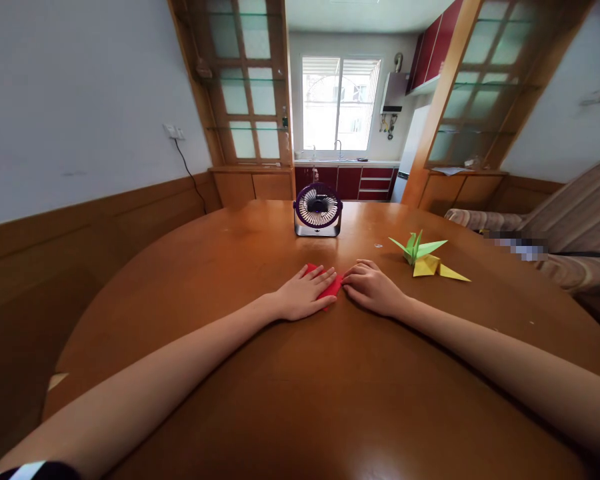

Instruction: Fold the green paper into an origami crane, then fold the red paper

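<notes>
A small piece of folded red paper [334, 287] lies on the wooden table. My left hand [303, 295] rests flat across it with the fingers spread, covering much of the paper. At the paper's right corner, my right hand [372, 288] has its fingers curled together and appears to pinch the edge. The fingertips partly hide that corner. To the right of my hands stand a green paper crane [417, 249] and, just in front of it, a yellow folded paper shape [428, 266] with a long pointed end.
A purple desk fan [318, 208] on a grey stand is beyond my hands. The round brown table [330, 393] extends on all sides of them. A striped armchair [575, 207] stands at the right, and a power cord [190, 172] hangs along the left wall.
</notes>
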Available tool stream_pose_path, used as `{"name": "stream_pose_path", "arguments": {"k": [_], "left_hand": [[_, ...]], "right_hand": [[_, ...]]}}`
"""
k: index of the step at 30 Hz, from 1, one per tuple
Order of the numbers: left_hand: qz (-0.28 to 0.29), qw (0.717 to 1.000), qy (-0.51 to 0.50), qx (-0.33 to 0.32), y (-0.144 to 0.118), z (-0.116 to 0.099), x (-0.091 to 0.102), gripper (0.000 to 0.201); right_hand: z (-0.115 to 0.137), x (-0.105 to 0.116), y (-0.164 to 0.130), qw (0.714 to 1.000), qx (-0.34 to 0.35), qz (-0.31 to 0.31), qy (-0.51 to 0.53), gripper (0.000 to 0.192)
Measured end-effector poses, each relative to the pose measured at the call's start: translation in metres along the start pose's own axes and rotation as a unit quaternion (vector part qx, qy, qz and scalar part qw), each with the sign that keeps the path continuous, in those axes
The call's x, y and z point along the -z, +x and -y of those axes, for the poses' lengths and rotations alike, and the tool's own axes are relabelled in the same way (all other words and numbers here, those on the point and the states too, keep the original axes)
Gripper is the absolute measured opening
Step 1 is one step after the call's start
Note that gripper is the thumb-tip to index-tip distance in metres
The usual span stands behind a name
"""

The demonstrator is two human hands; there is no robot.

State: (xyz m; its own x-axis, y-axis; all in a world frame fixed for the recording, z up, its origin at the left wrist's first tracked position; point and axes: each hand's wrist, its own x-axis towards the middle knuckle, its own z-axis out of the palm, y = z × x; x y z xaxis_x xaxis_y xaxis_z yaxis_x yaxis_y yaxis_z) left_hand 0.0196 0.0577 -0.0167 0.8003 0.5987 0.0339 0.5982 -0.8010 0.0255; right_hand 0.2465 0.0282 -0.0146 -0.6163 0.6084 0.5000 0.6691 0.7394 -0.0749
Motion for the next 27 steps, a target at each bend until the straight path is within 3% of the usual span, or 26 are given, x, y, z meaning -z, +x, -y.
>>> {"name": "stream_pose_path", "arguments": {"k": [8,16,22,27], "left_hand": [[0.006,1.000,-0.019,0.001,-0.001,-0.001,0.004,0.085],[-0.041,0.996,-0.027,0.077,-0.020,-0.002,0.004,0.088],[-0.009,0.994,-0.016,0.111,-0.028,0.003,0.001,0.091],[-0.019,0.996,-0.009,0.091,-0.025,0.007,-0.004,0.091]], "right_hand": [[-0.001,0.000,0.001,1.000,0.004,0.003,-0.002,0.018],[-0.001,0.000,-0.001,0.998,0.046,-0.007,0.042,0.027],[0.000,0.002,-0.002,0.986,0.102,0.072,0.108,0.041],[0.000,0.003,-0.001,0.980,0.078,0.113,0.145,0.040]]}}
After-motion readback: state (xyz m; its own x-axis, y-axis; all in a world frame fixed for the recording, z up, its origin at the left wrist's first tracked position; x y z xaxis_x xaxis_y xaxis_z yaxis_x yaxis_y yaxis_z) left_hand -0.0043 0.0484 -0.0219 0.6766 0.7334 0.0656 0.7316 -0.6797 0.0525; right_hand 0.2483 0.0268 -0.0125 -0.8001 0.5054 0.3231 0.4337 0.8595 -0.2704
